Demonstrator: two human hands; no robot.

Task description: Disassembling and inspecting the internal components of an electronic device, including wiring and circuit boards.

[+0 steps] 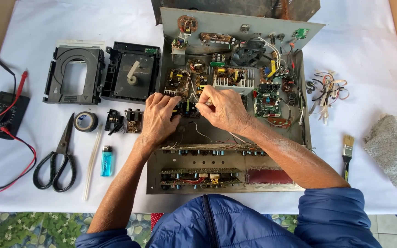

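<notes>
Chassis: an open grey metal chassis (235, 181) lies on a white cloth (368, 50), its back panel tipped up on the far side and circuit boards packed inside.
Left hand: the left hand (159, 117) rests palm down in the middle of the chassis, wrist straight, forearm running back towards the blue jacket (253, 220); fingers curled and loosely spread, tips pressing down on a small dark board (188, 108). I cannot tell whether they grip it or only steady it.
Right hand: the right hand (224, 109) sits just beside the left over the same board, wrist bent inward, forearm crossing the chassis front edge; fingers pinched together near the thumb on something too small to make out.
Left of chassis: two black disc-drive parts (102, 76) at the far end, then a tape roll (86, 121), scissors (58, 160), a blue lighter (107, 160) and, furthest out, a multimeter (5, 115) with red and black leads.
Right of chassis: a tangle of wires (327, 89), a paintbrush (347, 154) and a grey rag (388, 147).
</notes>
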